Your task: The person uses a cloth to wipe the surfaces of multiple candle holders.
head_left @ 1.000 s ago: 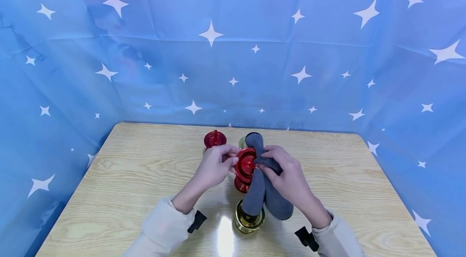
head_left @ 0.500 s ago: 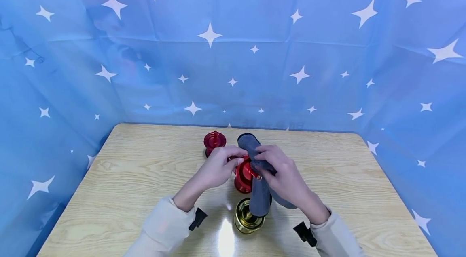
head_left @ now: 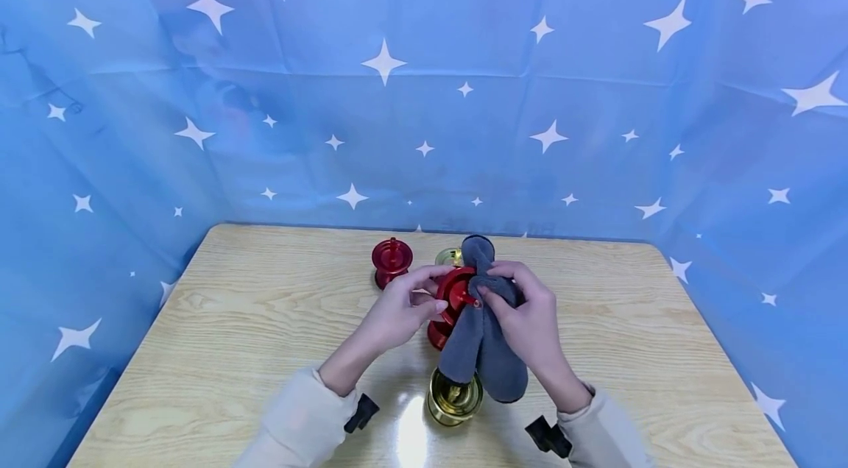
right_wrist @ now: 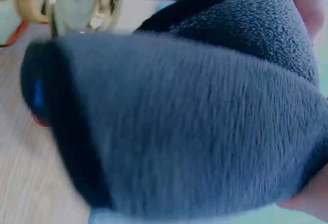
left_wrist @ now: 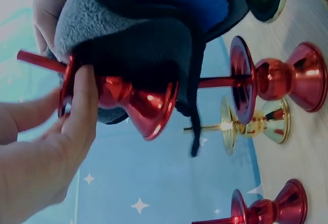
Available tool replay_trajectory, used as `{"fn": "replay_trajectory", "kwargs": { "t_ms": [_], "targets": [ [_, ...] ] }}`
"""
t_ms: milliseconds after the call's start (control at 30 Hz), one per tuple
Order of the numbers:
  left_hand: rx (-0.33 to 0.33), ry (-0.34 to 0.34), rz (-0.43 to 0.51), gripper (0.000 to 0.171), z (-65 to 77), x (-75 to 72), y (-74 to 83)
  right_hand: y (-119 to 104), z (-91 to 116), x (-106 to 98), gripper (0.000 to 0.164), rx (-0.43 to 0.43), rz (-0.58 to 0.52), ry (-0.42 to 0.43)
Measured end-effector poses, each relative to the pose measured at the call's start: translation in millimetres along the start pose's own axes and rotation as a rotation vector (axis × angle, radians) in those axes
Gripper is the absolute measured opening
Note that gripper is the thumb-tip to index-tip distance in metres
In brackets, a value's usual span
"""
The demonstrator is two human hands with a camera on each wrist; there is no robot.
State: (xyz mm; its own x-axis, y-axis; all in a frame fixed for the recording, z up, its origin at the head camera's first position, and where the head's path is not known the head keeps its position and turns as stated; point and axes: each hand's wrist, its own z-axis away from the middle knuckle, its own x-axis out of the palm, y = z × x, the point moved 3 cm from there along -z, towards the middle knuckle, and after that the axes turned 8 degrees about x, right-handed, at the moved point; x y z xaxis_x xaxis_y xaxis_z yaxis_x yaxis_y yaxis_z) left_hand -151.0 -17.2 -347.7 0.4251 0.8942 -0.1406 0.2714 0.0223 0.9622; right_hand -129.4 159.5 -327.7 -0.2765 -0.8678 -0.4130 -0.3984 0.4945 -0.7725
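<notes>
My left hand [head_left: 400, 310] pinches the dish of a shiny red candlestick [left_wrist: 115, 90], lifted and tilted with its spike toward the right in the head view. Bunched in my right hand [head_left: 530, 321] is a grey fleecy cloth [head_left: 501, 365] with a dark edge, pressed against the candlestick near its spike. In the left wrist view the cloth wraps over the candlestick's far side and hides part of its stem. The cloth's loose ends hang down, and in the right wrist view they cover most of the picture.
Below the hands stands another red candlestick [head_left: 437, 335], partly hidden. A gold candlestick [head_left: 452, 405] is close in front, under the cloth's ends. Farther back are a red candlestick [head_left: 392, 262] and a gold one [head_left: 447, 257]. All stand on the wooden table [head_left: 265, 321].
The cloth has swung left and then back right as my right hand rubs at the candlestick. Both hands have shifted slightly, and my left hand still holds the candlestick.
</notes>
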Motion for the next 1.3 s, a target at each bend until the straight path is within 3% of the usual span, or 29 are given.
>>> {"fn": "replay_trajectory", "kwargs": {
  "t_ms": [167, 400, 533, 633, 800, 933, 1100, 1300],
  "targets": [
    [0.022, 0.089, -0.019, 0.025, -0.1, -0.6, 2.8, 1, 1, 0, 0.03, -0.102, 0.06, -0.056],
    [0.2, -0.006, -0.379, 0.02, -4.5, 3.5, 22.1, -7, -7, 1, 0.033, -0.39, 0.13, -0.217],
    [0.213, -0.003, -0.455, 0.017, -5.7, 4.4, 26.9, -6, -8, 0, 0.035, -0.459, 0.137, -0.239],
    [0.158, 0.048, -0.412, 0.016, -5.0, 1.7, 24.3, -3, -8, -3, 0.037, -0.418, 0.141, -0.196],
    [0.062, 0.159, -0.201, 0.019, -3.2, -10.7, 14.4, 4, -7, -12, 0.034, -0.247, 0.045, -0.156],
    [-0.012, 0.18, -0.085, 0.021, -1.5, -21.2, 11.0, 6, -11, -23, 0.032, -0.159, -0.016, -0.132],
    [-0.053, 0.2, -0.028, 0.023, 2.6, -29.8, 10.8, 6, -14, -31, 0.03, -0.093, -0.024, -0.104],
    [-0.085, 0.248, 0.078, 0.022, 0.8, -31.6, 11.1, 2, -11, -26, 0.03, -0.084, -0.079, -0.108]
  ]
}}
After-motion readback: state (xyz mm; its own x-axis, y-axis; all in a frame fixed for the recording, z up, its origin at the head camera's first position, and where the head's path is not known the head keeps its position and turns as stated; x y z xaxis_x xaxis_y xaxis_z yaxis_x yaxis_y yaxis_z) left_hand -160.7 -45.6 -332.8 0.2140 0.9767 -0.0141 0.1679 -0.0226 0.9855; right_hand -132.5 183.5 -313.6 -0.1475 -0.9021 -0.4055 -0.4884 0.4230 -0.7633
